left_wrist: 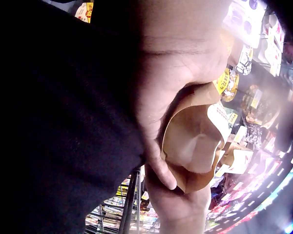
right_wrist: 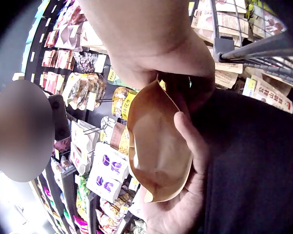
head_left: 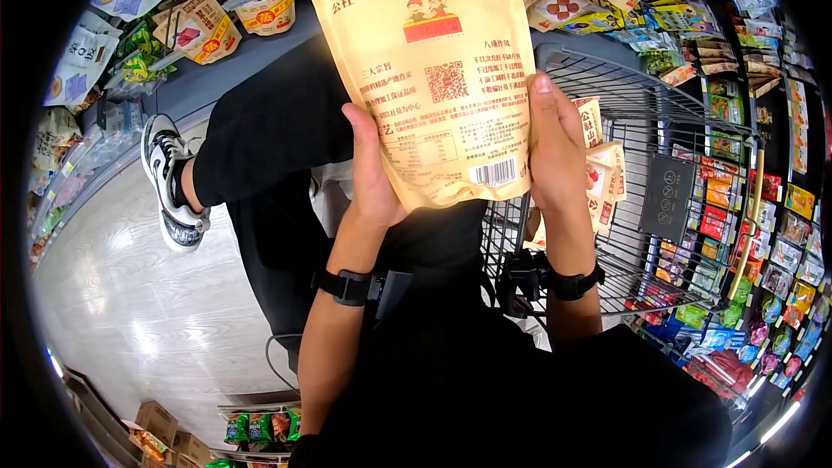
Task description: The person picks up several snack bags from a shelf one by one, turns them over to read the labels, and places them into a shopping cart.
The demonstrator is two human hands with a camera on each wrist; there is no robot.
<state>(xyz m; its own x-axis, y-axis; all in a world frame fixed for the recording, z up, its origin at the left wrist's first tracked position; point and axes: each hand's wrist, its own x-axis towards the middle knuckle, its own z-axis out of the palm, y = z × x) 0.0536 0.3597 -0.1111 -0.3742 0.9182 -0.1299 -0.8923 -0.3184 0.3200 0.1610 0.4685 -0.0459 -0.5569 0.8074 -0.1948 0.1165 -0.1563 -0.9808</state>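
Note:
A tan kraft-paper snack pouch [head_left: 433, 52] stands upright in front of me, printed side facing up at the head camera, with a QR code, a barcode and a red cartoon picture. My left hand [head_left: 374, 173] grips its lower left edge, thumb along the printed face. On the opposite edge, my right hand [head_left: 556, 156] holds it the same way, with the other fingers hidden behind. Both wrist views look at the pouch's rounded base [left_wrist: 193, 141], with the two hands on either side of it.
To the right stands a wire shopping cart [head_left: 555, 56] with similar tan pouches [head_left: 604, 182] inside and a dark sign [head_left: 672, 199]. Shelves of bagged snacks [head_left: 198, 24] curve around the front and right. Another person's phone [right_wrist: 59, 117] shows in the right wrist view.

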